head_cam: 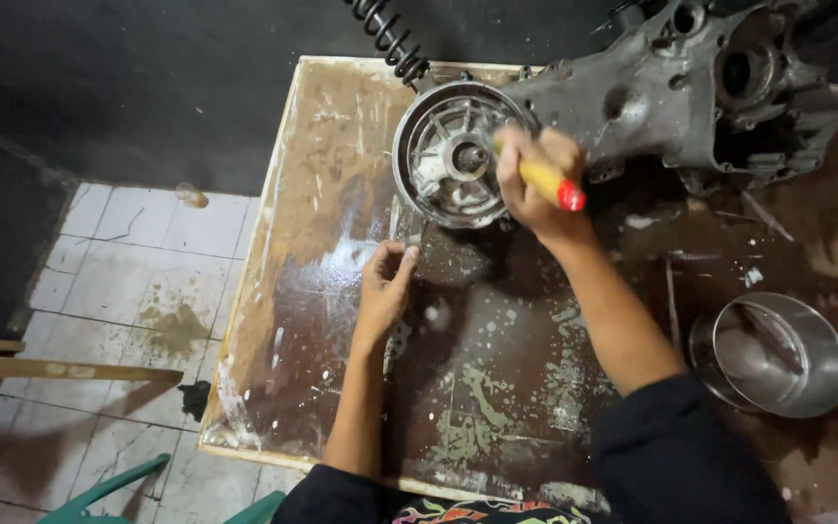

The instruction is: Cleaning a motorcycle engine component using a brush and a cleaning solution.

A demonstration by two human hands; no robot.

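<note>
Two hands: R [533, 180] fisted round yellow-red tool handle [553, 182] at round hub [453, 153], L [382, 286] loosely spread on wet table [322, 194].

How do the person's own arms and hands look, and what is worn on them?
Both hands, the left hand and the right hand, are bare: no gloves, and no rings or watch can be seen. The forearms are uncovered. Dark sleeves, black or nearly so, are pushed up to about the elbows.

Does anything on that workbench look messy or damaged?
Yes. The table top is badly worn, its dark coating scraped and splashed with pale wet patches around the left hand. The floor tiles beside it are stained too.
</note>
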